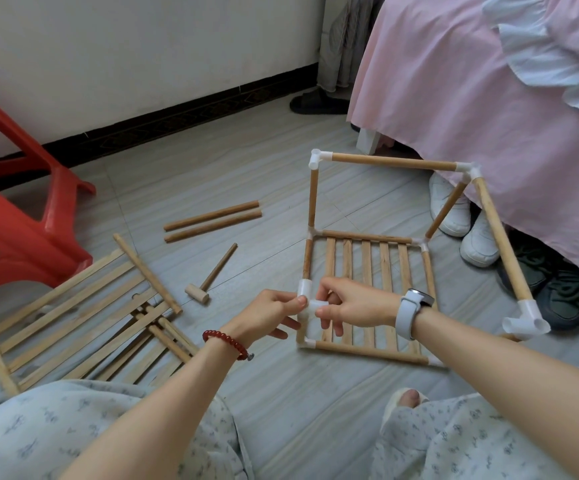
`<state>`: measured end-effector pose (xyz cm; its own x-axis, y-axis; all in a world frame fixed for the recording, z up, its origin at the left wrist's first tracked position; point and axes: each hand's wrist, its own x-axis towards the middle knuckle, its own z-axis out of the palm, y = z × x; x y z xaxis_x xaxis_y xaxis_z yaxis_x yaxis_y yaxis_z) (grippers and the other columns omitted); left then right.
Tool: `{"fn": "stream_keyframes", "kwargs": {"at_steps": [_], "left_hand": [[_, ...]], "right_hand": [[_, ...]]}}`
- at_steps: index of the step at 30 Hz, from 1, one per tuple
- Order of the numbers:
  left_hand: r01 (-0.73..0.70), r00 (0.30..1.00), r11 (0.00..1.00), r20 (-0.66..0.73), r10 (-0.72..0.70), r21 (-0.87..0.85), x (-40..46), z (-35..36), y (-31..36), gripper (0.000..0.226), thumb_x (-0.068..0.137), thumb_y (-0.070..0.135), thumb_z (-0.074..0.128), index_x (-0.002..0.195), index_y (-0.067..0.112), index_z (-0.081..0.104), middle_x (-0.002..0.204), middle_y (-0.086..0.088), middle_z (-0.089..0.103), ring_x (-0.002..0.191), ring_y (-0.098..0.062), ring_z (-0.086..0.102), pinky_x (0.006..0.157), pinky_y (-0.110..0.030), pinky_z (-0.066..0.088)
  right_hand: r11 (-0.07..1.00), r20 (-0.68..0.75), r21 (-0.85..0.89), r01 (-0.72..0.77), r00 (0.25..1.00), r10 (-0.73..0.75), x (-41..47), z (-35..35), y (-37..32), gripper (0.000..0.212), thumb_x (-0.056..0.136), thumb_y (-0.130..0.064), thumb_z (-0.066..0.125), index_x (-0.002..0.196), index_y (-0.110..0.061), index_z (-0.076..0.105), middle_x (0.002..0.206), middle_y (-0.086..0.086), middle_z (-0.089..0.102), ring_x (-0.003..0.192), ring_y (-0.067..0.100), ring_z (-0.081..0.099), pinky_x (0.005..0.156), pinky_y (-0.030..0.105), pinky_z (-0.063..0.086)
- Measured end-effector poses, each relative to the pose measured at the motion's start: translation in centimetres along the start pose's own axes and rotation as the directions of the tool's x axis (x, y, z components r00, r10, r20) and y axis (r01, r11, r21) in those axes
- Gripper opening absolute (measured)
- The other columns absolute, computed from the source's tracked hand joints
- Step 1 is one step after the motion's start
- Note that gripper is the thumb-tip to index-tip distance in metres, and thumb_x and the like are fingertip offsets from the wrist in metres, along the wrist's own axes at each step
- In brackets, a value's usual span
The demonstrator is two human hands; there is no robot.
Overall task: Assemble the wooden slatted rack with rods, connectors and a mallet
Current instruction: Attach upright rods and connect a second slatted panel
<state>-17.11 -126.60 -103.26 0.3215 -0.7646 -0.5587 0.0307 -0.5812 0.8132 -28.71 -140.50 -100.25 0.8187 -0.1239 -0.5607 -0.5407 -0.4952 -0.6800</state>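
From the head camera, we are working on the rack frame (367,271), standing on the floor beside the bed. Our left hand (270,311) and right hand (350,303) are both pinching a white connector (310,306) at the frame's near-left upright, seemingly seating or turning it. The mallet (208,278) is lying left of the frame, two loose rods (211,220) beyond it. Next, we judge, a rod wants fitting into this connector's open socket.

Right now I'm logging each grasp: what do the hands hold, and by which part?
Both hold one white connector atop the rack's near-left upright: left hand pinches its left side, right hand its right-pointing socket.
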Motion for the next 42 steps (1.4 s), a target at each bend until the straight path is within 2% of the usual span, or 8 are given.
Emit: {"fn": "stream_keyframes", "kwargs": {"at_steps": [9, 13, 17, 20, 23, 27, 38, 42], "left_hand": [[0.104, 0.993, 0.99, 0.042, -0.108, 0.091, -0.1, 0.4, -0.1, 0.04, 0.098, 0.039, 0.047, 0.128, 0.015, 0.058, 0.128, -0.001, 0.058, 0.107, -0.016, 0.061, 0.092, -0.034, 0.051], [0.142, 0.942, 0.893, 0.218, -0.254, 0.428, 0.2, -2.4, 1.6, 0.06, 0.092, 0.056, 0.046, 0.142, 0.024, 0.041, 0.145, 0.0, 0.043, 0.126, -0.02, 0.048, 0.106, -0.04, 0.038], [0.106, 0.976, 0.776, 0.083, -0.2, 0.621, 1.9, -7.6, 3.7, 0.064, 0.088, 0.063, 0.046, 0.14, 0.025, 0.045, 0.14, 0.006, 0.048, 0.126, -0.018, 0.047, 0.101, -0.036, 0.043], [0.082, 0.995, 0.765, -0.091, -0.031, 0.638, 3.3, -11.8, 4.6, 0.045, 0.098, 0.042, 0.043, 0.133, 0.016, 0.052, 0.137, -0.002, 0.053, 0.123, -0.019, 0.05, 0.103, -0.032, 0.04], [0.118, 0.945, 0.761, -0.307, 0.112, 0.639, 5.7, -16.4, 3.2, 0.04, 0.1, 0.017, 0.034, 0.137, 0.013, 0.048, 0.139, -0.008, 0.051, 0.123, -0.023, 0.05, 0.101, -0.032, 0.041], [0.216, 0.866, 0.794, -0.487, 0.113, 0.568, 10.5, -21.4, -3.4, 0.043, 0.098, 0.018, 0.035, 0.14, 0.018, 0.042, 0.143, -0.009, 0.043, 0.123, -0.025, 0.048, 0.099, -0.039, 0.044], [0.406, 0.895, 0.67, -0.418, -0.156, 0.621, 22.9, -23.7, -18.9, 0.064, 0.098, 0.039, 0.034, 0.151, 0.03, -0.001, 0.158, -0.005, -0.017, 0.143, -0.036, -0.016, 0.115, -0.056, 0.004], [0.412, 0.899, 0.648, -0.403, -0.173, 0.641, 23.9, -23.1, -21.0, 0.072, 0.097, 0.051, 0.033, 0.148, 0.035, -0.014, 0.154, -0.003, -0.03, 0.14, -0.035, -0.028, 0.112, -0.056, -0.011]], "right_hand": [[0.997, 0.007, -0.073, -0.037, 0.999, 0.038, -0.2, 0.5, 0.5, 0.016, 0.094, -0.03, 0.056, 0.102, -0.017, 0.051, 0.086, -0.007, 0.067, 0.075, 0.009, 0.062, 0.074, 0.029, 0.052], [0.969, 0.081, -0.235, -0.073, 0.992, 0.094, -0.6, -1.3, -0.7, 0.034, 0.092, -0.038, 0.055, 0.119, -0.016, 0.057, 0.112, -0.001, 0.062, 0.098, 0.012, 0.059, 0.082, 0.024, 0.047], [0.899, -0.139, -0.422, -0.117, 0.988, 0.064, 1.5, -4.6, -3.6, 0.037, 0.098, -0.037, 0.042, 0.109, -0.007, 0.06, 0.105, 0.012, 0.064, 0.096, 0.026, 0.061, 0.08, 0.035, 0.049], [0.882, -0.2, -0.458, -0.113, 0.979, 0.022, 5.6, -6.4, -5.5, 0.03, 0.099, -0.028, 0.039, 0.106, -0.007, 0.059, 0.104, 0.011, 0.062, 0.097, 0.027, 0.057, 0.073, 0.032, 0.043], [0.874, -0.192, -0.478, -0.089, 0.981, -0.005, 12.5, -7.7, -7.0, 0.031, 0.099, -0.024, 0.038, 0.12, -0.01, 0.056, 0.119, 0.01, 0.061, 0.108, 0.027, 0.056, 0.085, 0.033, 0.044], [0.852, -0.16, -0.52, -0.056, 0.987, -0.033, 23.7, -6.5, -6.8, 0.041, 0.099, -0.023, 0.037, 0.139, -0.014, 0.04, 0.142, 0.01, 0.045, 0.127, 0.026, 0.045, 0.102, 0.034, 0.039], [0.688, -0.134, -0.715, -0.122, 0.99, 0.037, 45.7, -2.2, -2.6, 0.066, 0.092, -0.01, 0.038, 0.151, -0.017, 0.008, 0.159, 0.004, 0.006, 0.145, 0.025, 0.009, 0.115, 0.049, 0.017], [0.616, -0.13, -0.777, -0.128, 0.991, 0.042, 48.2, -0.9, -1.7, 0.059, 0.09, -0.007, 0.035, 0.146, -0.014, 0.019, 0.147, 0.011, 0.027, 0.135, 0.031, 0.026, 0.109, 0.052, 0.025]]}}
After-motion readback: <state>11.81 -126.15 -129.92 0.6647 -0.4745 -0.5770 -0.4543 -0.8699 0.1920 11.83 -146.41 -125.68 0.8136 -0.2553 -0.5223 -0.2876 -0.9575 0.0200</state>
